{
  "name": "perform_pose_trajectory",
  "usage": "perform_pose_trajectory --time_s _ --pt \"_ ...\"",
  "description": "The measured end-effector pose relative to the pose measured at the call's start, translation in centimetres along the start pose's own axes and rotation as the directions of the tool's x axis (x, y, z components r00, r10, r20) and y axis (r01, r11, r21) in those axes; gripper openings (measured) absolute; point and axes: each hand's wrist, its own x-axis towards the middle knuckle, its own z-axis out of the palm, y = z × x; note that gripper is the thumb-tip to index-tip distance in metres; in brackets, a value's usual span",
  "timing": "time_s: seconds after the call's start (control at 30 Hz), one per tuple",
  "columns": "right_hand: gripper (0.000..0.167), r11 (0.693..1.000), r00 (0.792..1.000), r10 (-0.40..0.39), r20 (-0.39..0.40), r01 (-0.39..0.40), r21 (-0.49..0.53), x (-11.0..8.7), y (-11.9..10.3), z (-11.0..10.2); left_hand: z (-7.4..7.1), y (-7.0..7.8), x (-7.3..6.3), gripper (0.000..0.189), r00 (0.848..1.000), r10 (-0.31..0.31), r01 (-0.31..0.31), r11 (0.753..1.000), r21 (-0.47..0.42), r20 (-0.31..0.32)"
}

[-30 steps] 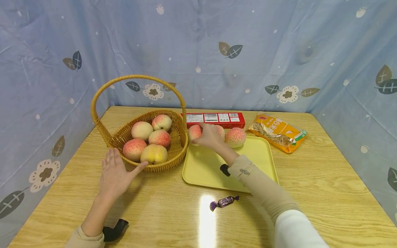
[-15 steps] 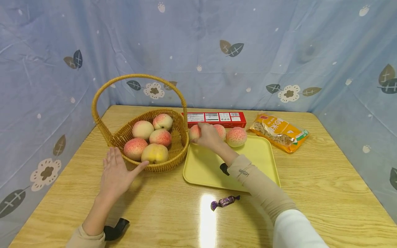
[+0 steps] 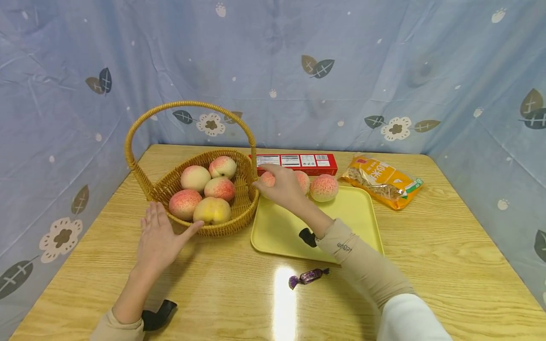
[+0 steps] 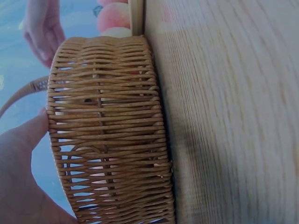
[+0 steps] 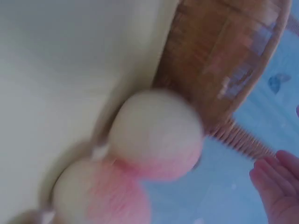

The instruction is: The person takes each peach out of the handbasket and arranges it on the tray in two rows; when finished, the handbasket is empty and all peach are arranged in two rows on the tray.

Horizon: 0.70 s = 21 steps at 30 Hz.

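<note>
A wicker basket [image 3: 239, 226] with a tall handle holds several peaches [image 3: 219, 189] at the left of the table. My left hand [image 3: 159, 240] lies with straight fingers against its near left side; in the left wrist view the thumb touches the rim. On the yellow tray [image 3: 273, 232], a row of peaches [image 3: 324, 188] stands along the far edge. Above the leftmost tray peach [image 3: 268, 178] hovers my right hand [image 3: 281, 187], its fingertips near the basket's right rim. In the right wrist view, the right hand's fingers [image 5: 275, 179] look straight and hold nothing, apart from the peaches.
Behind the tray lies a red box [image 3: 315, 165]. An orange snack bag [image 3: 381, 182] lies to its right. A purple wrapped candy [image 3: 309, 276] is on the table in front of the tray. Blue patterned cloth [image 3: 273, 71] surrounds the table on the back and sides.
My right hand has come off the leftmost tray peach and shifted slightly up and left toward the basket rim, its fingers spreading. That peach stays on the tray. The left hand keeps its place.
</note>
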Motion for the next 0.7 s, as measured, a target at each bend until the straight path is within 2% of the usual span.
perform_pose_trajectory --time_s 0.1,0.2,0.27,0.37,0.47,0.53,0.6,0.7 --pt "0.049 0.997 0.994 -0.072 0.077 0.071 0.007 0.0 -1.3 0.9 -0.1 0.0 0.0 0.119 1.0 0.002 -0.002 1.0 -0.001 -0.003" --pt "0.049 0.996 0.983 -0.084 0.164 0.081 0.023 0.1 -2.5 2.2 -0.2 0.0 0.0 0.119 1.0 0.001 -0.001 1.0 -0.003 -0.003" --pt "0.049 0.998 0.978 -0.068 0.197 0.063 0.032 0.3 -3.2 3.4 -0.2 0.0 0.0 0.119 1.0 -0.002 0.002 1.0 -0.005 0.001" --pt "0.037 0.998 0.976 -0.051 0.212 0.059 -0.033 0.8 -4.2 4.9 -0.2 0.0 0.0 0.119 1.0 -0.002 0.002 1.0 0.0 0.003" --pt "0.05 0.99 0.962 0.021 0.272 0.019 -0.14 1.3 -4.9 6.2 -0.3 0.0 0.0 0.119 1.0 0.0 0.0 1.0 0.01 0.006" --pt "0.057 0.979 0.934 0.107 0.341 -0.039 -0.199 1.7 -5.4 6.9 -0.3 0.0 0.0 0.119 1.0 0.003 -0.003 1.0 0.019 0.007" --pt "0.064 0.966 0.894 0.196 0.403 -0.105 -0.236 2.1 -5.8 7.4 -0.3 0.1 0.0 0.119 1.0 0.004 -0.004 1.0 0.021 0.014" --pt "0.075 0.95 0.836 0.295 0.463 -0.206 -0.233 2.7 -6.3 7.8 -0.3 0.1 0.0 0.118 1.0 0.001 -0.002 1.0 0.021 0.022"
